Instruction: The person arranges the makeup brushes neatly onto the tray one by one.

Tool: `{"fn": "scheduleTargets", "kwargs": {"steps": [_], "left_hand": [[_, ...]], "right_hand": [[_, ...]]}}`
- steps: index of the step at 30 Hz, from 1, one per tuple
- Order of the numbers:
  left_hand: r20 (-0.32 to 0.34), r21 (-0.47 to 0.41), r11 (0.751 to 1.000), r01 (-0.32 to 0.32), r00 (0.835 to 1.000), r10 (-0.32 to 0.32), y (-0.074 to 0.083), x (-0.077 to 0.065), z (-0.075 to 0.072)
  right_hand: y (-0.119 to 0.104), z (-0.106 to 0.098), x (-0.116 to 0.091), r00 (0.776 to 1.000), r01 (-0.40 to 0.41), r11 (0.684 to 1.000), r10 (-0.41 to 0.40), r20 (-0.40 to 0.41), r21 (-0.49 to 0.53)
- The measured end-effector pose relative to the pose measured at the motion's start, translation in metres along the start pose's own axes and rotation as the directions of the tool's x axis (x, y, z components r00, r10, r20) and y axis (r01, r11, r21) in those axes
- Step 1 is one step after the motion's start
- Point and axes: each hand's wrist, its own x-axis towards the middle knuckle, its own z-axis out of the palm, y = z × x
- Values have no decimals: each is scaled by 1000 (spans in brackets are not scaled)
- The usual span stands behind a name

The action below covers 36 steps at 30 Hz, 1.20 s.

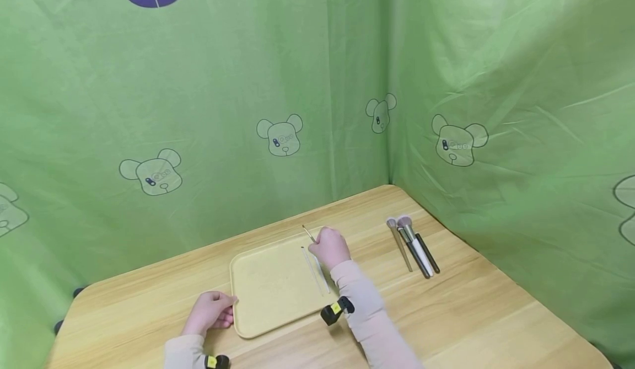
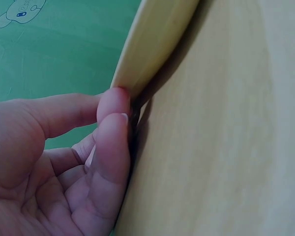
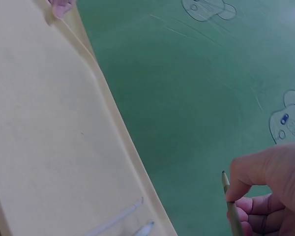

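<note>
My left hand pinches the left edge of a yellow rectangular tray between thumb and fingers. The left wrist view shows the fingertips at the tray's rim, close to the tabletop. Over the tray's far right part, my right hand pinches a thin makeup brush, its small dark tip pointing away from me. Two slim pale brushes, one thinner and one partly hidden by the hand, lie side by side near the tray's right end.
Several larger makeup brushes with brown, black and white handles lie grouped on the wooden table, right of the tray. Green curtains with bear prints hang behind the table and along its right side.
</note>
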Motion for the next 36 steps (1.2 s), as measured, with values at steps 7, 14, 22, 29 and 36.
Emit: {"fn": "scheduleTargets", "kwargs": {"steps": [7,14,22,29,36], "left_hand": [[-5,6,1000,0,1000,0,-1,1,0],[-9,4,1000,3,1000,-3,2,-2,0],[-1,4,1000,5,1000,-5,3,-2,0],[-9,2,1000,4,1000,-4,2,-1,0],[-9,3,1000,-6,1000,6,-1,1,0]], "right_hand": [[-8,14,-6,999,44,998,-43,15,-51],[-14,32,-13,998,66,990,-64,25,-121],[-14,46,-18,998,15,991,-8,59,-131],[-10,52,-18,998,48,984,-39,59,-169],[-10,54,-20,995,99,970,-96,23,-224]]}}
